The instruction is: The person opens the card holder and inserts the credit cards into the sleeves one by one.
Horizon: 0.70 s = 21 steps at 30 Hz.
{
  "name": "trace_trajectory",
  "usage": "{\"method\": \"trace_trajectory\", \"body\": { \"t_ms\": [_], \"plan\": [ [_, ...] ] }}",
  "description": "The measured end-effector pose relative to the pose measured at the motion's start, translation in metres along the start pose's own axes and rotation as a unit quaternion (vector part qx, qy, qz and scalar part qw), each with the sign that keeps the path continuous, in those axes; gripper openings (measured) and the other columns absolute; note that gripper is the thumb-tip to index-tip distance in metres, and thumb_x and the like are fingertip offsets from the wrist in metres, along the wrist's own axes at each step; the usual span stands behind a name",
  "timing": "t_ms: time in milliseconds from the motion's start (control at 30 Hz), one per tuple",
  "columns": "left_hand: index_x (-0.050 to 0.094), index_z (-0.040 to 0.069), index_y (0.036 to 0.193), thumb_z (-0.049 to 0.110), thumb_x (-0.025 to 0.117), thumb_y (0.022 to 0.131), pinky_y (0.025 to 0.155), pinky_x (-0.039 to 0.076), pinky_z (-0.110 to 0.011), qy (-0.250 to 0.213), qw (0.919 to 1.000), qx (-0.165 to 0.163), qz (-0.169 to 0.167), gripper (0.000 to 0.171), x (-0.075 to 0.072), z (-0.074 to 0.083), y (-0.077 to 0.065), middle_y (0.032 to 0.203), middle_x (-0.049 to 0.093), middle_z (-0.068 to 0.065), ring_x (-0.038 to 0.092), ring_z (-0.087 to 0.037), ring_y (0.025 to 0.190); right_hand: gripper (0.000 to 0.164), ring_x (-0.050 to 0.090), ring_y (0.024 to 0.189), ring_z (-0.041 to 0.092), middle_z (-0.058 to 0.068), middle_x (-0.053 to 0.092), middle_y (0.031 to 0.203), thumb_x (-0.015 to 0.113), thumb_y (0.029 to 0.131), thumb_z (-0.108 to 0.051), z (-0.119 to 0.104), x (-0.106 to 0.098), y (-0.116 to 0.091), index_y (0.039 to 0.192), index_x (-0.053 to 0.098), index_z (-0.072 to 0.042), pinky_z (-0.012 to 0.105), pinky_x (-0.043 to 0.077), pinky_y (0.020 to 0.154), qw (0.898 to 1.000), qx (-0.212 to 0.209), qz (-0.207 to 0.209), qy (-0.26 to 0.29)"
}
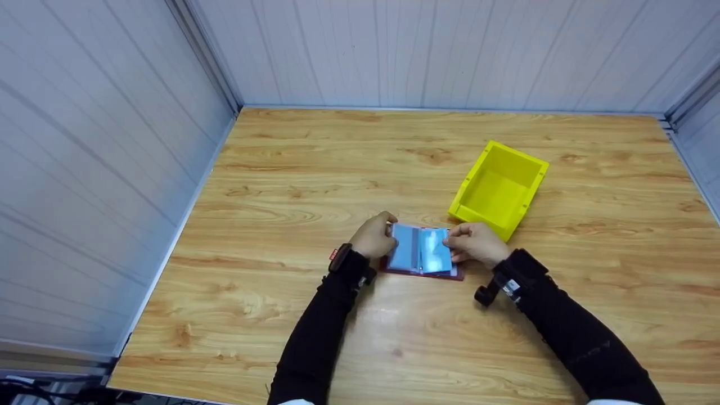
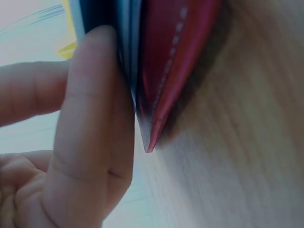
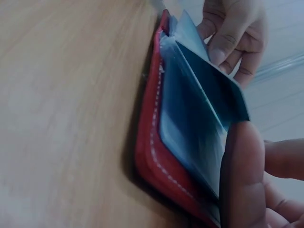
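A red card holder (image 3: pixel 147 128) with white stitching lies open on the table, its bluish clear plastic sleeves (image 1: pixel 404 247) fanned to both sides. On the left side, my left hand (image 1: pixel 374 237) pinches a bundle of sleeves, the thumb (image 2: pixel 95 95) laid along their outer edge. A shiny raised sleeve (image 1: pixel 436 250) on the right half is pinched at its outer edge by my right hand (image 1: pixel 477 243). In the right wrist view the right thumb (image 3: pixel 243 171) sits at the sleeve edge, with a finger behind it. Below the sleeves, the red cover (image 2: pixel 166 61) shows along the near edge.
A yellow plastic bin (image 1: pixel 498 185) stands just beyond my right hand, its near corner close to the fingers. The wood-grain table (image 1: pixel 292 163) is bounded by pale panel walls (image 1: pixel 360 56) at the back and sides. Dark cables (image 1: pixel 50 388) lie at the lower left.
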<state>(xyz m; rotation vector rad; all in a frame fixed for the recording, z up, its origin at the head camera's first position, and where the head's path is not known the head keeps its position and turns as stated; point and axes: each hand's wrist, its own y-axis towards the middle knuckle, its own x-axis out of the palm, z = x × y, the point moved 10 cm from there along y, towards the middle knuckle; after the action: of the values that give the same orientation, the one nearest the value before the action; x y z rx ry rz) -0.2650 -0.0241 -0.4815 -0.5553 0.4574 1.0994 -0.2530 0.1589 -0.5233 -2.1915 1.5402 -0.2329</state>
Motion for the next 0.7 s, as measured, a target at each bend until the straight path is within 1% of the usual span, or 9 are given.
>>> {"method": "trace_trajectory", "body": {
  "t_ms": [200, 300, 433, 600, 700],
  "plan": [
    [0.048, 0.000, 0.122, -0.001, 0.055, 0.078, 0.053, 0.037, -0.020, 0.008, 1.0000, 0.000, 0.001, 0.044, -0.0005, 0.0001, 0.0003, 0.073, 0.043, 0.003, 0.043, -0.010, 0.059, 0.024, 0.060, 0.058, 0.010, 0.002, 0.059, 0.071, 0.060, 0.088, -0.010, -0.0038, 0.0023, 0.0036, 0.103, 0.053, 0.007, 0.025, 0.054, 0.059, 0.999, 0.009, 0.001, -0.051],
    [0.049, -0.001, 0.122, -0.001, 0.055, 0.078, 0.054, 0.036, -0.020, 0.011, 0.9999, 0.001, 0.003, 0.044, -0.0009, 0.0005, 0.0005, 0.073, 0.043, 0.003, 0.043, -0.010, 0.060, 0.025, 0.061, 0.058, 0.011, 0.003, 0.059, 0.072, 0.060, 0.087, -0.011, -0.0043, 0.0000, 0.0043, 0.104, 0.054, 0.006, 0.026, 0.055, 0.060, 0.998, 0.018, 0.007, -0.062],
    [0.048, -0.001, 0.122, -0.001, 0.055, 0.078, 0.054, 0.037, -0.020, 0.006, 1.0000, 0.000, 0.001, 0.045, -0.0005, 0.0003, 0.0008, 0.074, 0.043, 0.003, 0.043, -0.010, 0.061, 0.023, 0.061, 0.057, 0.011, 0.003, 0.059, 0.072, 0.062, 0.086, -0.011, -0.0052, -0.0006, 0.0036, 0.102, 0.056, 0.005, 0.026, 0.055, 0.060, 0.996, 0.024, 0.002, -0.080],
    [0.048, -0.001, 0.122, -0.001, 0.055, 0.078, 0.055, 0.036, -0.020, 0.013, 0.9999, 0.003, 0.002, 0.045, -0.0004, 0.0009, -0.0001, 0.074, 0.043, 0.004, 0.041, -0.010, 0.060, 0.021, 0.059, 0.055, 0.010, 0.003, 0.057, 0.072, 0.063, 0.085, -0.010, -0.0087, 0.0009, 0.0030, 0.097, 0.054, 0.004, 0.024, 0.054, 0.057, 0.995, 0.016, -0.009, -0.098],
    [0.048, -0.001, 0.122, -0.001, 0.053, 0.078, 0.055, 0.035, -0.021, 0.015, 0.9999, 0.006, 0.000, 0.045, -0.0005, 0.0017, -0.0011, 0.073, 0.042, 0.004, 0.039, -0.010, 0.058, 0.020, 0.059, 0.054, 0.009, 0.003, 0.057, 0.072, 0.063, 0.084, -0.009, -0.0101, 0.0006, 0.0041, 0.096, 0.053, 0.004, 0.023, 0.053, 0.056, 0.994, 0.015, -0.008, -0.104]
  ]
}}
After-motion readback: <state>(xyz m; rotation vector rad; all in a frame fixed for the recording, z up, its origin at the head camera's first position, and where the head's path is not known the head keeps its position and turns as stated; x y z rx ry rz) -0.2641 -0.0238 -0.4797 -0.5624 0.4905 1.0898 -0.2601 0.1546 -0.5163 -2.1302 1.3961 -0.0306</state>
